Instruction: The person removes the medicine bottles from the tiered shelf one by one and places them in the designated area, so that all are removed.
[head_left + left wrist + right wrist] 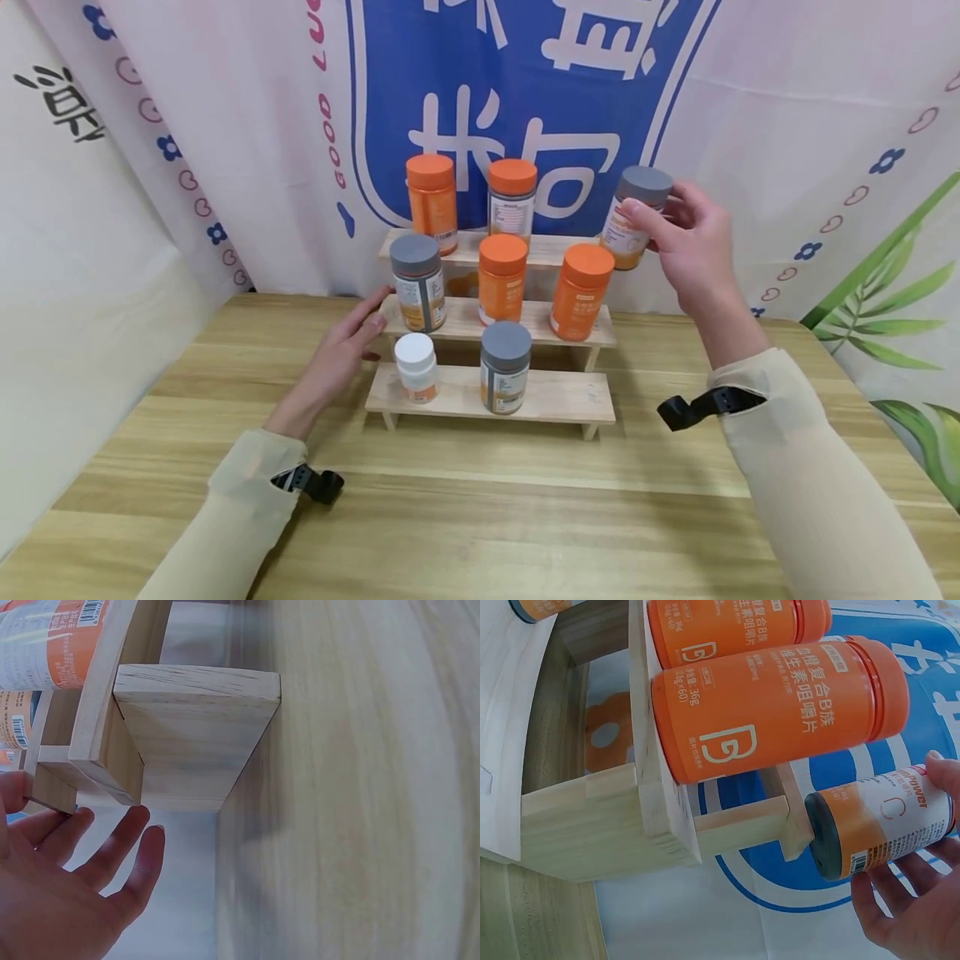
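My right hand (697, 246) grips a grey-lidded supplement bottle (628, 229) by its side, thumb in front and fingers behind. The bottle tilts slightly, its dark base (825, 836) close by the right end of the top shelf; contact there is unclear. With fingers spread and mostly straight, my left hand (341, 350) rests at the left end of a three-tier wooden stand (562, 400). Its thumb and fingertips (79, 815) are by the middle board's end. Nearest this hand are a grey-lidded bottle (417, 287) on the middle tier and a small white-capped bottle (416, 367) below.
Two orange-lidded bottles, one orange (432, 200) and one dark with a label (512, 204), stand on the top tier. Orange bottles (502, 279) occupy the middle tier. Another grey-lidded bottle (506, 371) is on the bottom tier. A printed curtain (262, 125) hangs behind the wooden table (450, 517).
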`<state>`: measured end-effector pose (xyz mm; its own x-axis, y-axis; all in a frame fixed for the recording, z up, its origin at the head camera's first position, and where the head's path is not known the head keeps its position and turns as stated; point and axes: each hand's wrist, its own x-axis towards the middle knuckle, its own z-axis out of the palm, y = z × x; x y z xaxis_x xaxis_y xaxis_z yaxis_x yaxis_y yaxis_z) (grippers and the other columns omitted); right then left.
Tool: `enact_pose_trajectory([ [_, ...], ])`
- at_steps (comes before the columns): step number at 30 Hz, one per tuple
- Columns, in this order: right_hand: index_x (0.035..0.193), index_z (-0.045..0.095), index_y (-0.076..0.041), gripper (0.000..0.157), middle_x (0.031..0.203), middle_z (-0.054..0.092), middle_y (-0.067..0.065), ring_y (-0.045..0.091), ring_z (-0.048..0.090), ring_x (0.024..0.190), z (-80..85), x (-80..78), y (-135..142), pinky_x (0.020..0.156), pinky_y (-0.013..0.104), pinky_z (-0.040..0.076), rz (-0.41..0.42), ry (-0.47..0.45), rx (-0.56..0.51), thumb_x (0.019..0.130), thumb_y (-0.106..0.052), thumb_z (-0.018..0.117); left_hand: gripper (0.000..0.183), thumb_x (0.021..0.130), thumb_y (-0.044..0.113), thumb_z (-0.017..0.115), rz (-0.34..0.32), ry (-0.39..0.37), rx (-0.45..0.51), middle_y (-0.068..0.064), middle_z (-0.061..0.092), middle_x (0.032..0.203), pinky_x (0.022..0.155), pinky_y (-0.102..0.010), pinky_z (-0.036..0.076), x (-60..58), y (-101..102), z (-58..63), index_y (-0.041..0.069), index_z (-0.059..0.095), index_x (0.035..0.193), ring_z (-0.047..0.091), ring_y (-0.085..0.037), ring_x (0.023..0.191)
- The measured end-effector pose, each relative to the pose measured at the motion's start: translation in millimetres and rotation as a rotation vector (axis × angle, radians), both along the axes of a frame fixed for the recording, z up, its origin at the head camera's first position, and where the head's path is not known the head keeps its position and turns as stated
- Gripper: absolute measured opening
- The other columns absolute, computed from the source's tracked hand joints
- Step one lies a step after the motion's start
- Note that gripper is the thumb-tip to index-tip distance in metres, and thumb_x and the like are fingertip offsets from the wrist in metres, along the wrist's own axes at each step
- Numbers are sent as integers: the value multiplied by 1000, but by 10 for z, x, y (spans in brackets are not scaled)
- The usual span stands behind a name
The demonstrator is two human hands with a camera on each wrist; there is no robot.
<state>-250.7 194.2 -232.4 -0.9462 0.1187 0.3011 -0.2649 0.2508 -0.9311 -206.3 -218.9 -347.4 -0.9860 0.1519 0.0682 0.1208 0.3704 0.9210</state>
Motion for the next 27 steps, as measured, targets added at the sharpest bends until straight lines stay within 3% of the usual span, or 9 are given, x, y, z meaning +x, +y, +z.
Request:
enact_pose_trajectory([
  [8, 146, 63, -27, 56, 133, 65, -2, 19, 55, 125, -60, 45, 125, 111, 40, 52, -2, -13, -101, 94, -39, 82, 59, 116, 36, 38, -5, 2, -8, -8, 19, 179, 106, -63, 51, 20, -4, 12, 21, 22, 171, 35, -44, 155],
  [13, 147, 62, -29, 56, 137, 64, -4, 17, 55, 126, -121, 53, 205, 113, 39, 52, -74, -8, -41, 96, -41, 80, 60, 116, 37, 39, -9, -2, -10, -6, 19, 180, 106, -63, 51, 8, 6, 14, 21, 22, 171, 31, -42, 158],
  [17, 148, 62, -30, 55, 140, 63, -5, 16, 55, 126, -213, 63, 270, 113, 39, 53, -118, -15, -3, 97, -41, 78, 60, 116, 36, 39, -11, 2, -13, -6, 19, 179, 105, -63, 52, 6, 8, 14, 20, 22, 171, 30, -42, 159],
  [22, 148, 62, -31, 57, 144, 62, -2, 18, 55, 129, -367, 87, 338, 117, 43, 50, -123, -44, -46, 95, -44, 79, 60, 116, 36, 39, -10, 1, -19, -6, 19, 179, 105, -63, 52, 9, 3, 9, 21, 22, 171, 31, -42, 159],
  [27, 147, 63, -29, 57, 142, 63, -3, 19, 54, 129, -525, 109, 396, 116, 39, 52, -108, -64, -87, 94, -41, 81, 60, 116, 36, 39, -8, 6, -20, -7, 19, 179, 105, -63, 53, 11, -3, 8, 22, 22, 171, 32, -44, 158],
])
